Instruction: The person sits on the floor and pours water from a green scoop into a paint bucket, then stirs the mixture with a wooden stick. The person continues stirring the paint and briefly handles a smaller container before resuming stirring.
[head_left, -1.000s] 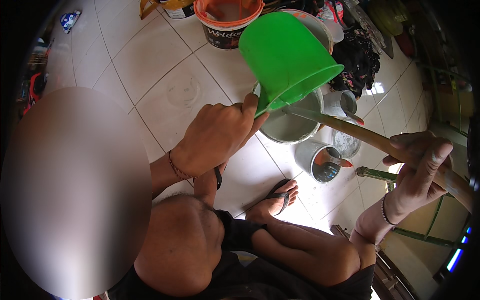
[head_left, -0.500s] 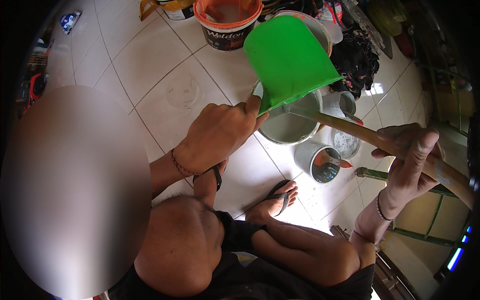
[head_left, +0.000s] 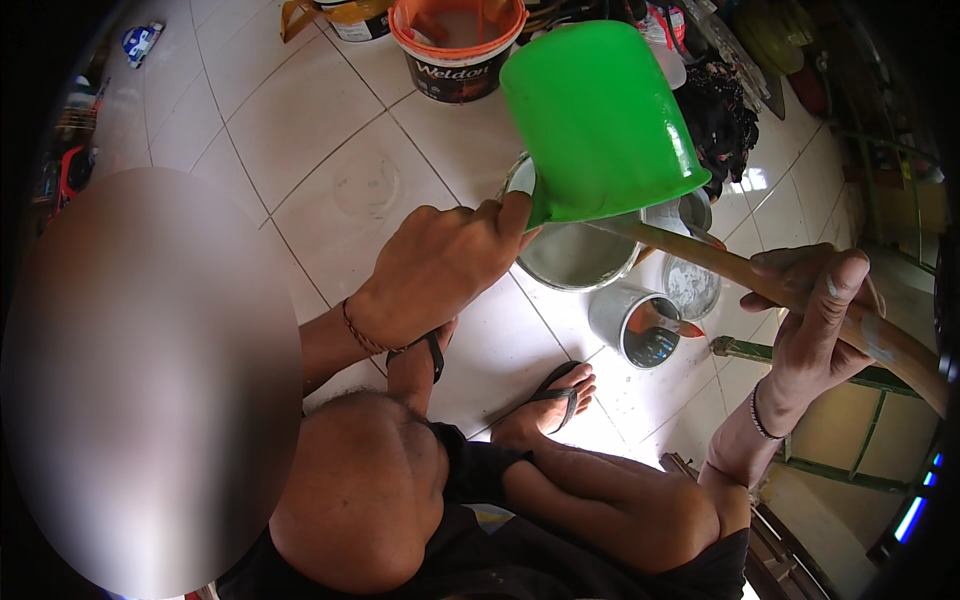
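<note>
My left hand grips the handle of a green plastic scoop, which is tipped over a white bucket of grey liquid; the scoop's inside is hidden. With my right hand I hold a long wooden stick slanting down to that bucket, its far end partly hidden by the scoop. Just right of the bucket stand small grey pots, one with an orange-tipped brush resting in it.
An orange-rimmed dark pail and more containers sit at the back, beside dark patterned cloth. A green metal frame is at my right. My flip-flopped feet rest on white tiles. A blurred oval covers the lower left.
The green scoop has swung slightly rightward, its rim tilting. My right hand and the stick have shifted a little left and up.
</note>
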